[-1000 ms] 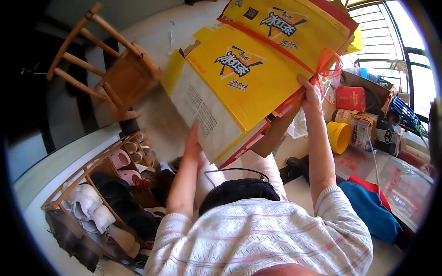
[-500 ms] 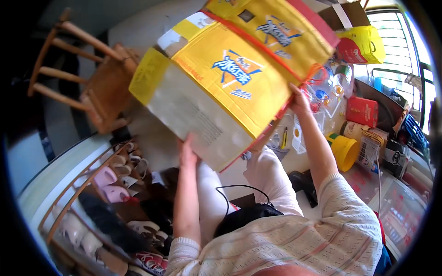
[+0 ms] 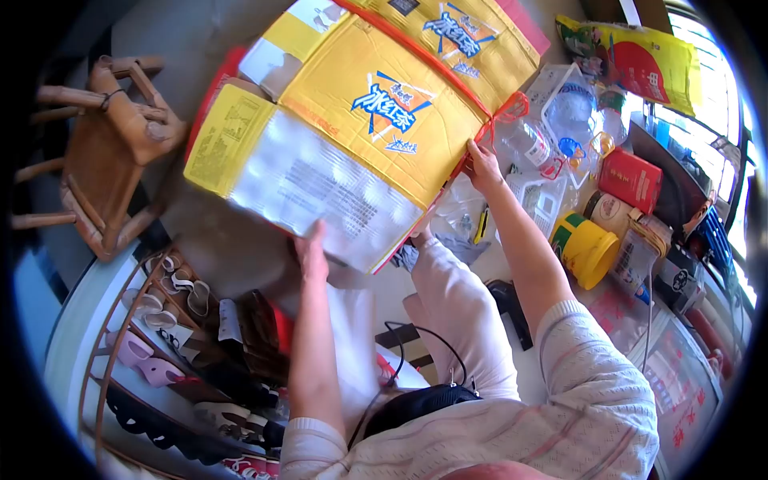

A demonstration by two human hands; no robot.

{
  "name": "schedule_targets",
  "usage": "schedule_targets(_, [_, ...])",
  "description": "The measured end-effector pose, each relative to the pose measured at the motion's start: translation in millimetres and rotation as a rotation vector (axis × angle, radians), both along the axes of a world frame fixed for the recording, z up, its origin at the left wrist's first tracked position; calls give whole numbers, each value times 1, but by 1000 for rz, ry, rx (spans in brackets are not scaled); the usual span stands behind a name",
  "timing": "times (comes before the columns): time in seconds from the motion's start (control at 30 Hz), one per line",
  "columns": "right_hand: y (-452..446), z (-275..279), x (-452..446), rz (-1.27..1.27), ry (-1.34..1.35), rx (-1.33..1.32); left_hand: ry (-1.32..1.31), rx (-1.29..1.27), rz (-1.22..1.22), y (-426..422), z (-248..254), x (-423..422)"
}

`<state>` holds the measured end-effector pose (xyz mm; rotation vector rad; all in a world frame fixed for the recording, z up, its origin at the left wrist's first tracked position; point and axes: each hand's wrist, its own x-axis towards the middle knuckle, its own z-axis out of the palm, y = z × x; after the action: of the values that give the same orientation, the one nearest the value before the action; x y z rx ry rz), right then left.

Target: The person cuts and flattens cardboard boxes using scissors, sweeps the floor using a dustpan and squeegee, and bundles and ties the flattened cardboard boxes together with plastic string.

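A bundle of flattened yellow cardboard cartons (image 3: 320,88) with blue and white printed lettering hangs tilted before me. Orange-red string (image 3: 512,106) crosses it and forms a loop at its right edge. My left hand (image 3: 312,250) grips the bundle's lower edge, thumb on the pale printed panel and other fingers hidden underneath. At the right edge, just below the string loop, my right hand (image 3: 485,168) is closed on the cartons, part of its fingers out of sight.
A wooden stool (image 3: 104,164) stands tipped-looking at left. Below it is a shoe rack (image 3: 104,376) with several shoes. Clear plastic bottles (image 3: 572,108), a yellow bucket (image 3: 590,252), a red box (image 3: 630,180) and a yellow bag (image 3: 652,68) crowd the right side.
The cardboard bundle and both hands have shifted left and slightly up in view. The stool and shoe rack also appear displaced as my head turns. Both hands keep their hold.
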<state>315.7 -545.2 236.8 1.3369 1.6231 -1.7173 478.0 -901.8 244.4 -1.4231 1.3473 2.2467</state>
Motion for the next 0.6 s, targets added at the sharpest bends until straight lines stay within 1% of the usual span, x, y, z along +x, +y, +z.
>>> schedule_targets(0.03, [-3,-1,2,1,7,1,-88,-62,-31,-1,1,3])
schedule_targets(0.1, [-9,13,-1,0,42,5,-240,-190,-97,-2,23,-7])
schedule_targets(0.13, [-10,18,-2,25,16,23,-129,-358,-98,6,65,-30])
schedule_targets(0.17, [-6,18,-4,79,-8,21,-277,-806,-406,2,78,-38])
schedule_targets(0.2, [-2,16,-3,89,3,16,-201,-1208,-594,2,88,-48])
schedule_targets(0.27, [0,17,3,99,13,21,84,-1416,-772,16,116,-86])
schedule_targets(0.3, [0,21,4,100,12,31,201,-1350,-826,31,120,-108])
schedule_targets(0.33, [5,27,3,99,15,41,304,-1340,-936,50,120,-131])
schedule_targets(0.37, [10,34,4,99,-7,67,308,-1272,-1050,69,125,-158])
schedule_targets(0.4, [13,43,6,100,-29,91,293,-1304,-1187,85,112,-177])
schedule_targets(0.43, [15,48,4,102,-52,114,175,-1299,-1347,93,100,-196])
schedule_targets(0.47, [25,52,7,107,-100,210,53,-1284,-1507,104,87,-210])
schedule_targets(0.5, [36,50,10,103,-93,303,-79,-1261,-1665,113,77,-217])
schedule_targets(0.57, [55,51,11,86,-42,342,-104,-1256,-1775,114,47,-224])
schedule_targets(0.6, [58,52,7,62,25,295,-114,-1251,-1834,115,39,-225])
